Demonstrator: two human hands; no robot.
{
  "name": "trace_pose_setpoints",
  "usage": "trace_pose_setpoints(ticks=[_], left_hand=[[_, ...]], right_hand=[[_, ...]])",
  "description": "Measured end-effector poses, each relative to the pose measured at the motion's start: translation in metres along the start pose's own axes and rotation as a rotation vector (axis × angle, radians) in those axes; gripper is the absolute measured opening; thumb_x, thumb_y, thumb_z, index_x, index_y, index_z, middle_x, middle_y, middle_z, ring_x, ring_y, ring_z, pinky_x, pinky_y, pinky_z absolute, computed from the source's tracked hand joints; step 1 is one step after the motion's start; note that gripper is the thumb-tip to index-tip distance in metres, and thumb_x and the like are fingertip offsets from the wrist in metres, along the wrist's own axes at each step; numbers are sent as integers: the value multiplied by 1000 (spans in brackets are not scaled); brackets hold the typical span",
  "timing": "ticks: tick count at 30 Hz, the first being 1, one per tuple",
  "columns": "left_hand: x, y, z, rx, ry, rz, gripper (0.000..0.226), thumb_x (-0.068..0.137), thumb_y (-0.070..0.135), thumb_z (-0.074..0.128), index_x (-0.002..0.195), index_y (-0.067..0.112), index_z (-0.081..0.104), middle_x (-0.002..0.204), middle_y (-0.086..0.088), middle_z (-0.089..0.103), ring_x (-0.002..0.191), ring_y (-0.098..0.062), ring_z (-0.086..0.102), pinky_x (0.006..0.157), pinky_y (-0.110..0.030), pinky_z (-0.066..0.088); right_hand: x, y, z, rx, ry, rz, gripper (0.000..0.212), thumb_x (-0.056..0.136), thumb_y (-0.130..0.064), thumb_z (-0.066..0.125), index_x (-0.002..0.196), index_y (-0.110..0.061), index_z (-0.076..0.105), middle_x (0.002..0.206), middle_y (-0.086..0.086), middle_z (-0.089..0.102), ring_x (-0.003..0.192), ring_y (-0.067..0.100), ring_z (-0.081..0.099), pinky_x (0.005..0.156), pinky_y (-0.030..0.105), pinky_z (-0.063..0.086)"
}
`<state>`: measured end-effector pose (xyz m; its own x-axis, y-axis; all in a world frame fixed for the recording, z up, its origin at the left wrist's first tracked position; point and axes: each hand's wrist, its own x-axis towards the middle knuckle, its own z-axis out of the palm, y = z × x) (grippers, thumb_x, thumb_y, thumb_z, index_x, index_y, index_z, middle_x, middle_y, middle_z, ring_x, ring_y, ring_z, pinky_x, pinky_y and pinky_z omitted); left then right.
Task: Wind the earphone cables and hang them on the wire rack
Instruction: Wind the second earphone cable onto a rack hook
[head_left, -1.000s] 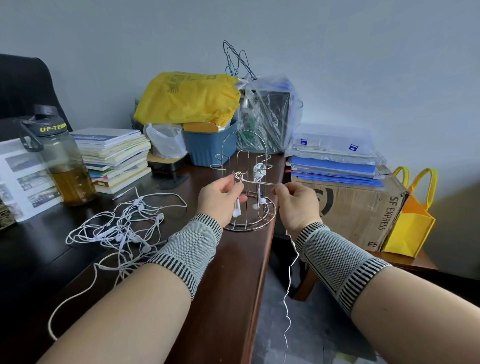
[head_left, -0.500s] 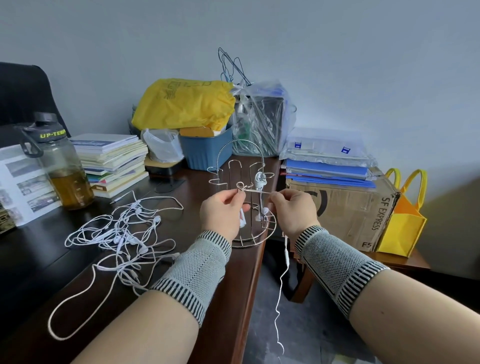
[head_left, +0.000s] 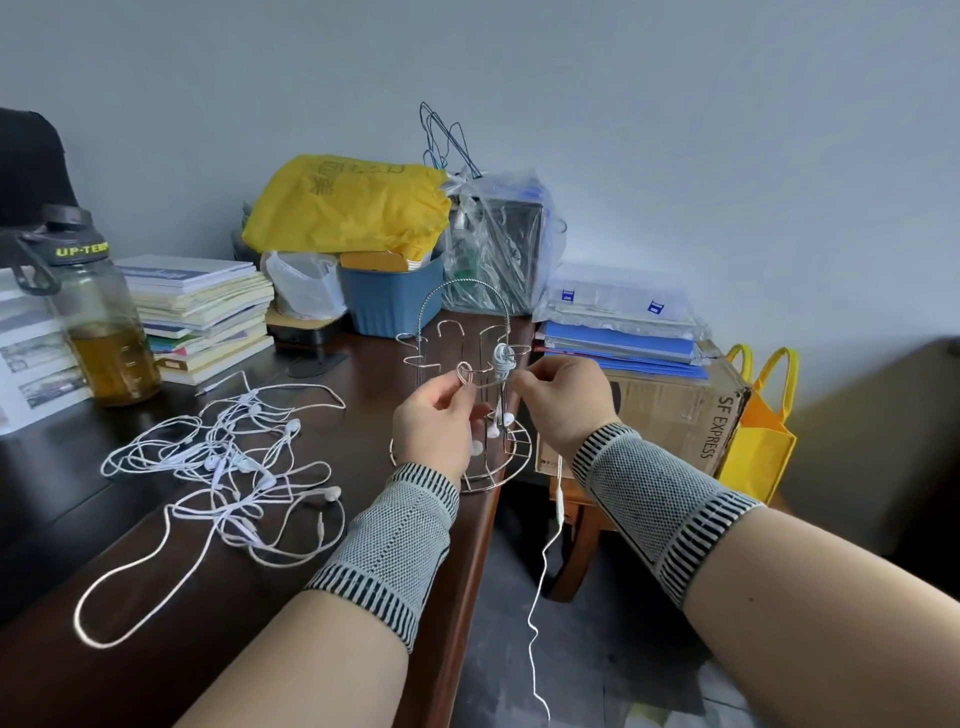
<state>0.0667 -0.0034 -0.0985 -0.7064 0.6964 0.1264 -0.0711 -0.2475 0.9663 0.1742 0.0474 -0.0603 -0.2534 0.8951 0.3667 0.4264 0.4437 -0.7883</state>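
Nearest us: both forearms in grey knit wrist sleeves (head_left: 395, 540), reaching forward over the desk (head_left: 171, 634) edge.

Loose end of the earphone cable (head_left: 540, 587) hangs from the right hand past the desk edge toward the floor, inline remote partway up.

Left hand (head_left: 436, 431) pinches a small loop of that cable between thumb and fingertips; an earbud shows below the palm. Right hand (head_left: 563, 400) has thumb and forefinger closed on the same cable, which runs taut between the hands in front of the wire rack (head_left: 467, 395). The hands are close but not touching.

Rack stands at the desk's right edge. One wound cable bundle (head_left: 503, 358) already hangs on a hook, buds dangling inside the frame.

Left of the hands: tangled pile of white earphones (head_left: 228, 467) on the desk.

Farther back: bottle (head_left: 98, 322) with amber liquid, stack of books (head_left: 202, 317), blue bin (head_left: 395, 296) with yellow bag (head_left: 348, 208) on top, cardboard box (head_left: 675, 410) with folders, yellow tote (head_left: 758, 441).
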Motion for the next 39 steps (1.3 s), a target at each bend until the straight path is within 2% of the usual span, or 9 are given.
trace_pose_setpoints(ticks=[7, 11, 16, 23, 26, 29, 32, 36, 39], left_hand=[[0, 8, 2, -36, -38, 78, 27, 93, 2, 60, 113, 18, 68, 98, 4, 73, 60, -2, 67, 54, -20, 52], [2, 6, 1, -24, -32, 103, 28, 93, -2, 58, 115, 13, 69, 105, -1, 73, 63, -2, 69, 56, -16, 51], [5, 1, -1, -39, -15, 90, 27, 92, -1, 60, 111, 17, 70, 99, 4, 73, 65, -3, 70, 68, -23, 56], [5, 1, -1, -36, 28, 66, 17, 90, 4, 66, 102, 13, 73, 86, 8, 73, 62, -2, 68, 65, -22, 58], [6, -1, -1, 11, 39, 66, 21, 89, 6, 66, 85, 26, 73, 72, 11, 73, 70, -9, 71, 72, -30, 59], [6, -1, -1, -39, 25, 9, 18, 90, 5, 66, 85, 21, 72, 66, 10, 71, 66, -6, 68, 65, -24, 55], [5, -1, -2, -83, -7, -36, 9, 91, 4, 65, 89, 12, 69, 73, 4, 70, 64, -2, 69, 60, -16, 54], [6, -1, -5, -106, -11, -53, 7, 88, 1, 66, 85, 5, 70, 65, 1, 68, 54, -5, 65, 49, -14, 48], [5, -1, -8, -1, -1, -33, 40, 84, -12, 55, 55, 12, 67, 45, 5, 55, 44, -8, 46, 46, -17, 38]], right_hand=[[-1, 6, 4, -66, 21, 1, 22, 88, -25, 60, 69, -15, 65, 52, -7, 52, 50, 8, 47, 60, 24, 43], [1, 5, 6, -80, 34, -9, 21, 87, -25, 59, 71, -14, 67, 57, -4, 59, 58, 14, 57, 62, 28, 49], [3, 7, 1, -86, 121, -10, 22, 86, -24, 57, 68, -13, 65, 54, -4, 58, 58, 18, 59, 65, 31, 55], [11, 5, -5, -40, 192, 10, 22, 85, -28, 61, 69, -13, 66, 60, 0, 62, 63, 21, 61, 70, 41, 57], [17, -11, -8, 2, 174, -2, 25, 84, -26, 62, 61, -15, 59, 55, 1, 58, 56, 20, 55, 60, 36, 54], [25, -32, -6, -22, 80, -24, 29, 86, -22, 62, 64, -3, 63, 53, 3, 51, 51, 18, 46, 56, 29, 44], [29, -54, 1, -161, -53, -72, 32, 88, -19, 56, 80, 9, 68, 64, 14, 58, 58, 22, 49, 57, 33, 45], [14, -74, 19, -551, -248, -213, 23, 93, -16, 47, 89, -4, 67, 83, 12, 66, 74, 25, 60, 66, 31, 48], [-9, -76, 26, -843, -266, -386, 16, 91, -13, 47, 93, -9, 62, 86, 11, 61, 79, 30, 58, 67, 32, 40]])
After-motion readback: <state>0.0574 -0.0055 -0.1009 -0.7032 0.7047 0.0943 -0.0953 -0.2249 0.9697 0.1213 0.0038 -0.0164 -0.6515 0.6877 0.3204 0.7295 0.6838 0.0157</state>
